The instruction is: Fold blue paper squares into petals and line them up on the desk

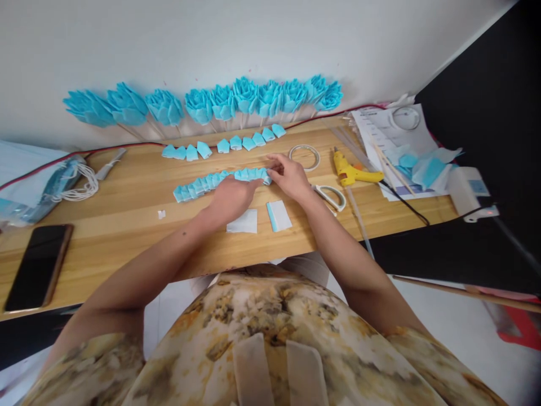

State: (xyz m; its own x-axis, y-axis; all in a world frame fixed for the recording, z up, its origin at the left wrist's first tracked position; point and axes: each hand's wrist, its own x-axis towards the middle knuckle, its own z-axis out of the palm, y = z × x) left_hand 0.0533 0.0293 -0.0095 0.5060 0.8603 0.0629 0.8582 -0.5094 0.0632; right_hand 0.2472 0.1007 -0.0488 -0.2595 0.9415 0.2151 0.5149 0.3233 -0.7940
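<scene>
A row of folded light-blue fabric petals [203,185] lies across the middle of the table, overlapping one another. My right hand [288,173] is at the row's right end, thumb and fingers pinched on the last petal [266,177]. My left hand [234,197] rests low over the row, its fingers curled and the index finger reaching to that same petal. Whatever lies under the left palm is hidden. Just below my hands are a flat white fabric piece [245,221] and a white strip with a blue edge [279,216].
Separate blue petals [235,142] line up farther back, before blue fabric flowers [245,96] on sticks along the wall. A tape roll [304,148], scissors [332,198] and a yellow glue gun [353,171] lie right. White cord [82,183] and a phone [38,265] are left.
</scene>
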